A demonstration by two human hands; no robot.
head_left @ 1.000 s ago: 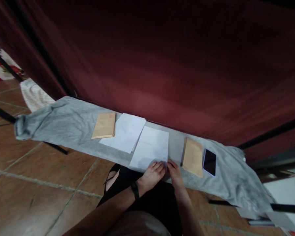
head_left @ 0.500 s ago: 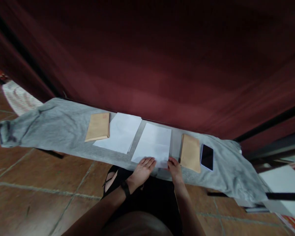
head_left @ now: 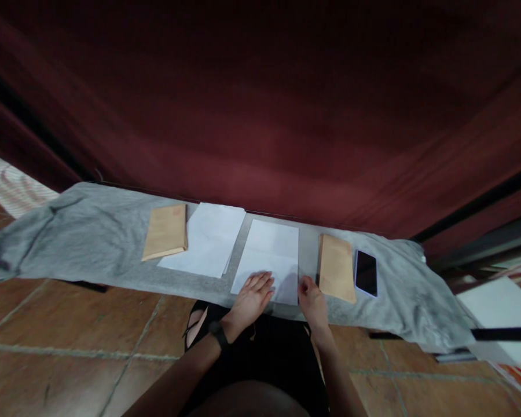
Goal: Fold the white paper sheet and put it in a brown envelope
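Observation:
A white sheet of paper (head_left: 271, 246) with a faint crease across it lies on the grey cloth in front of me. My left hand (head_left: 254, 298) rests flat on its near part, fingers stretched out. At the sheet's right edge, near the close corner, is my right hand (head_left: 312, 301); its fingers are curled together, and whether they pinch anything is hidden. Left of this sheet lies a stack of white paper (head_left: 208, 240), partly under a stack of brown envelopes (head_left: 167, 230). Another stack of brown envelopes (head_left: 337, 266) sits just right of my right hand.
A phone (head_left: 366, 273) with a dark screen lies right of the envelopes. Grey cloth (head_left: 104, 231) covers the narrow bench, and a dark red curtain (head_left: 260, 145) hangs along its far side. White sheets (head_left: 497, 313) are at the lower right.
My left hand has slid slightly forward over the sheet. The right hand's fingers have curled and moved a little to the right, and the near right corner now lies flat. The view has shifted slightly.

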